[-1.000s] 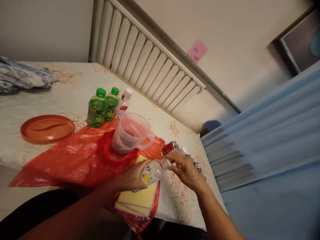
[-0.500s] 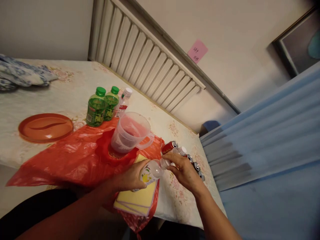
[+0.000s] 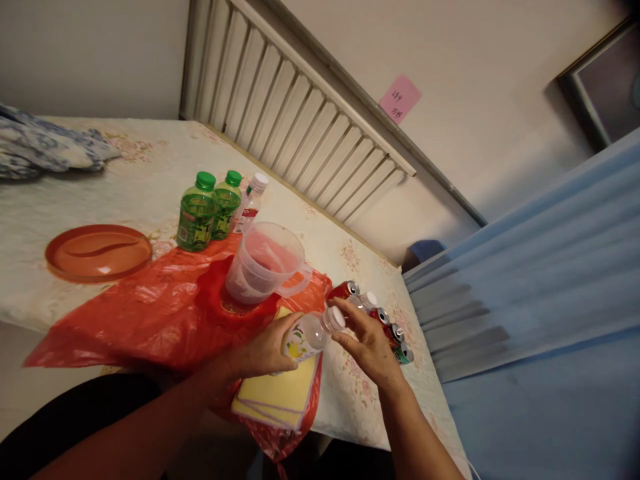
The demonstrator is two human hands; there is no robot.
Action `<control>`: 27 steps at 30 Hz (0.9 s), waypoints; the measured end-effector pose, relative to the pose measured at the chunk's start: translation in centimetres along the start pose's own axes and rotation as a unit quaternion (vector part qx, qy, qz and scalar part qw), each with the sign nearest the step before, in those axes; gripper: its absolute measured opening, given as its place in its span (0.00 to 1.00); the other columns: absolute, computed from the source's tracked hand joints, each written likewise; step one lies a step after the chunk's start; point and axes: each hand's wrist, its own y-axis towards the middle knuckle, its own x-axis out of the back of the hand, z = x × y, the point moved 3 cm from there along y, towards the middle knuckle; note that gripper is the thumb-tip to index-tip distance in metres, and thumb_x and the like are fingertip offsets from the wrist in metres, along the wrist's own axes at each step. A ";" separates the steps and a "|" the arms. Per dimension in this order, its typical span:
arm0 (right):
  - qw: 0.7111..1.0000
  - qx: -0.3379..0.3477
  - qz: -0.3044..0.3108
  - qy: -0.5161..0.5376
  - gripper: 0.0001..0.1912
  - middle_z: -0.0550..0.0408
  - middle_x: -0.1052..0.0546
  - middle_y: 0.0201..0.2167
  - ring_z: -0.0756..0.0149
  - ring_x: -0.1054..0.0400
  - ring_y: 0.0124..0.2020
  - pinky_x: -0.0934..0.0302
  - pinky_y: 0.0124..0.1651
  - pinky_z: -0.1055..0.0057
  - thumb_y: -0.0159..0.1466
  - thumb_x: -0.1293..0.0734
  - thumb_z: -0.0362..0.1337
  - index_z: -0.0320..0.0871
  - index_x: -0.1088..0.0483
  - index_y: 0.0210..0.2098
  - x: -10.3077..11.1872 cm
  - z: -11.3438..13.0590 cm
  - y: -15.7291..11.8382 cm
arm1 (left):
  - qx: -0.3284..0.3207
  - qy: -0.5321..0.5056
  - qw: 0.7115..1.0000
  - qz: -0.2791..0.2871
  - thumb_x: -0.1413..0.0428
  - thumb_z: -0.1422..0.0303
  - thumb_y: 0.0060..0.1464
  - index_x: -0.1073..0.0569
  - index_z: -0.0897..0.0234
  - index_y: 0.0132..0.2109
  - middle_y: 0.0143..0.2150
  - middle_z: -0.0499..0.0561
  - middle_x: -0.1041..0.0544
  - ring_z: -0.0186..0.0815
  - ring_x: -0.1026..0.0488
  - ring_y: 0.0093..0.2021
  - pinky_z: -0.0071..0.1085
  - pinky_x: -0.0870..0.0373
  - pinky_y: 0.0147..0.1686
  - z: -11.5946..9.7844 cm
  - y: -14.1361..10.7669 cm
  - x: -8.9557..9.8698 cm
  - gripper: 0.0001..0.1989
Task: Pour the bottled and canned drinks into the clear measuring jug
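My left hand (image 3: 273, 348) is wrapped round a clear plastic bottle (image 3: 306, 335) with a lemon label, tilted so that its white cap (image 3: 334, 319) points up and to the right. My right hand (image 3: 367, 343) is just right of the cap, thumb and fingers parted about it; whether a fingertip touches it I cannot tell. Yellow cloths (image 3: 277, 393) lie folded beneath the bottle. Beyond it a translucent pitcher (image 3: 263, 263) stands on a red dish (image 3: 215, 297), over a red plastic bag (image 3: 135, 313).
Two green-capped bottles (image 3: 197, 217) and a white-capped bottle (image 3: 251, 203) stand at the back. An orange lid (image 3: 100, 257) lies on the left. Several drink cans (image 3: 394, 332) and another white-capped bottle (image 3: 369, 301) line the right, near a blue curtain (image 3: 525, 280). A radiator (image 3: 295, 107) runs behind.
The fingers of my right hand have loosened from around the bottle cap and spread, so the cap shows fully. My left hand still holds the bottle; the view has shifted slightly.
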 end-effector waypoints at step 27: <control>0.997 -0.008 -0.052 0.056 0.18 0.49 0.23 0.51 0.55 0.29 0.53 0.35 0.57 0.55 0.60 0.28 0.44 0.50 0.25 0.50 0.4 -1.0 0.1 | 0.005 0.017 1.000 0.006 0.39 0.74 0.36 0.39 0.59 0.64 0.59 0.54 0.30 0.49 0.32 0.58 0.44 0.35 0.59 -0.3 0.1 0.2 0.43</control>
